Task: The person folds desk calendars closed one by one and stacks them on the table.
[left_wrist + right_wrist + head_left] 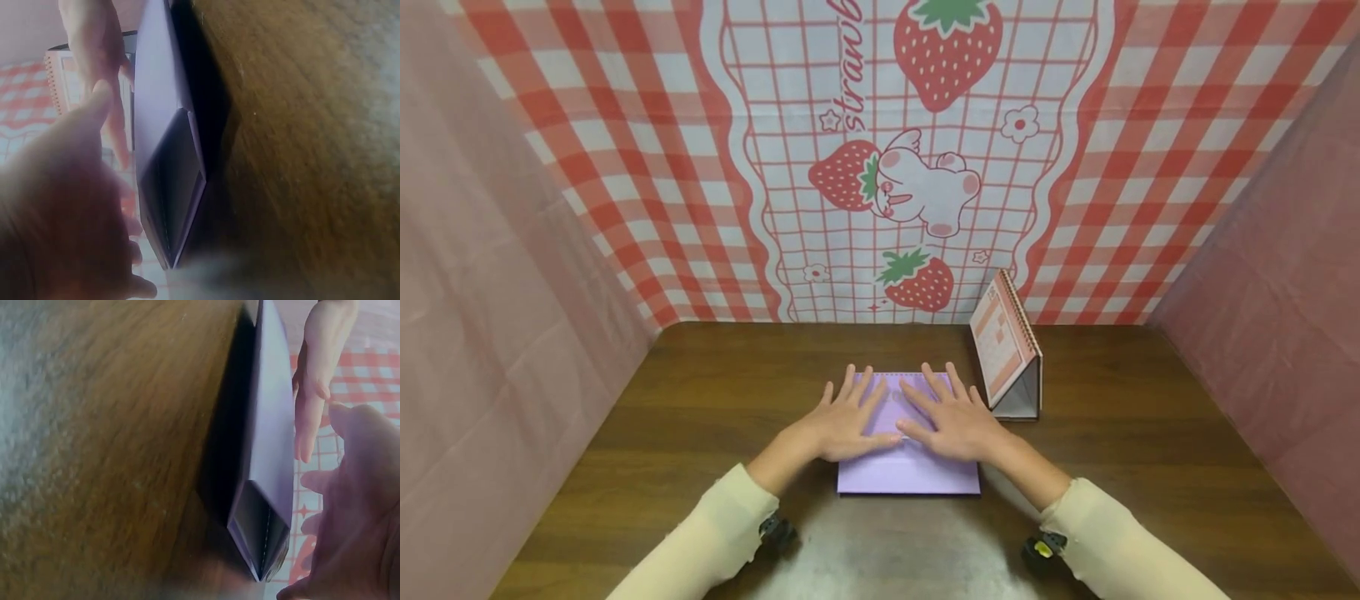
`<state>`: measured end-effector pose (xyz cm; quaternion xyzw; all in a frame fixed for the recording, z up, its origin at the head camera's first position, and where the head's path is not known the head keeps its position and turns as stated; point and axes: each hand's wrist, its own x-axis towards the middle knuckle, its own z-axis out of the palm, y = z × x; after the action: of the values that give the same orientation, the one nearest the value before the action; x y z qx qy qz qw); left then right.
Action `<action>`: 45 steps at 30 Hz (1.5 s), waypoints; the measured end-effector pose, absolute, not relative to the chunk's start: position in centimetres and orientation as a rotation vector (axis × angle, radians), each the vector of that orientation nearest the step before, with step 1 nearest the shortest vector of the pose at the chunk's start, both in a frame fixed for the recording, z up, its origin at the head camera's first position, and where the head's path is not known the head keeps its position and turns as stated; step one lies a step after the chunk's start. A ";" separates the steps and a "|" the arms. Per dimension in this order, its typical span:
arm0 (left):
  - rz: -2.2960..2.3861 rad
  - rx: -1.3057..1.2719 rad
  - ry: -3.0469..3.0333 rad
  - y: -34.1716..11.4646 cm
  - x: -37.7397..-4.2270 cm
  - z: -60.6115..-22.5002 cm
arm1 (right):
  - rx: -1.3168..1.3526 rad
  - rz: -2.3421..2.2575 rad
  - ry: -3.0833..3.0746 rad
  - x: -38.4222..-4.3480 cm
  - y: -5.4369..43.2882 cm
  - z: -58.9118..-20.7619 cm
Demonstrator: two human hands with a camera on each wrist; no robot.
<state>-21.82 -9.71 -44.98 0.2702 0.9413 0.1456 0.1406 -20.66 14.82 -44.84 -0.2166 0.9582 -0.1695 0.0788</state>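
Observation:
A purple desk calendar (908, 478) lies low on the wooden table, with a row of spiral binding along its far edge. My left hand (842, 425) spreads flat over its left half, and my right hand (961, 423) does the same over the right half. Both thumbs point inward, close to each other near the middle. In the left wrist view the side of the purple calendar (159, 94) shows a dark hollow between its folded panels. A similar hollow appears at the other end of the calendar (273, 419) in the right wrist view. Whether the palms press on it is hard to tell.
Behind my right hand a second desk calendar (1006, 350), pink and white with a spiral top, stands upright like a tent. A strawberry-print cloth (880, 250) hangs at the table's back edge. Pink cloth (512, 333) hangs on both sides of the wooden table (722, 392).

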 end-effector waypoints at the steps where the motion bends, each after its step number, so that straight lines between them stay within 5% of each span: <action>1: 0.404 0.786 2.714 -9.6 -21.9 -45.1 | -0.642 -0.485 2.856 -20.7 14.8 -44.8; 22: 0.321 0.865 2.621 -9.2 -22.7 -45.5 | -0.686 -0.322 2.708 -22.5 16.1 -48.0; 34: 0.334 0.847 2.666 -9.1 -24.5 -50.0 | -0.651 -0.293 2.716 -22.3 15.7 -48.9; 45: 0.360 0.876 2.629 -9.2 -22.3 -45.9 | -0.680 -0.315 2.704 -21.9 16.0 -47.7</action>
<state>-22.31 -9.21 -45.94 0.3086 0.9268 0.1267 0.1726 -21.89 15.95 -47.72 -0.2388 0.9502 -0.1106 0.1670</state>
